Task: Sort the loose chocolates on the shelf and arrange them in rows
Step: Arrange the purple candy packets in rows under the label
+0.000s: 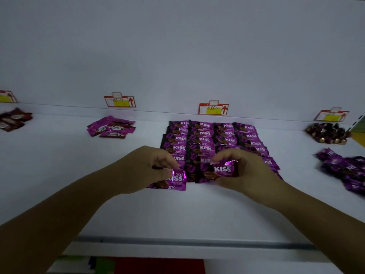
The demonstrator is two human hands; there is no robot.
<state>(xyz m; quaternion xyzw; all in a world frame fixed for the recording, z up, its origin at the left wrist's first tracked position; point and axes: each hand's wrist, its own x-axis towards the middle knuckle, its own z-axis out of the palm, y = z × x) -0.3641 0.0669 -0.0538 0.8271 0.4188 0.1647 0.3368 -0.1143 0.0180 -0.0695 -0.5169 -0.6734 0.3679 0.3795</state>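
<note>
Purple Choco Kiss packets (209, 139) lie in several overlapping rows on the white shelf (177, 210). My left hand (150, 169) pinches the front packet (177, 179) of the leftmost row, which lies flat on the shelf. My right hand (246, 175) holds another Kiss packet (224, 168) between thumb and fingers, just above the front end of a middle row. A loose heap of the same packets (343, 167) lies to the right.
Pink Choco packets (111, 128) lie in a pile at back left, dark brown packets (13, 119) at far left, and brown-gold wrapped sweets (327, 133) at back right. Red and yellow price tags (213, 109) line the back wall. The shelf's front edge (177, 241) runs below my arms.
</note>
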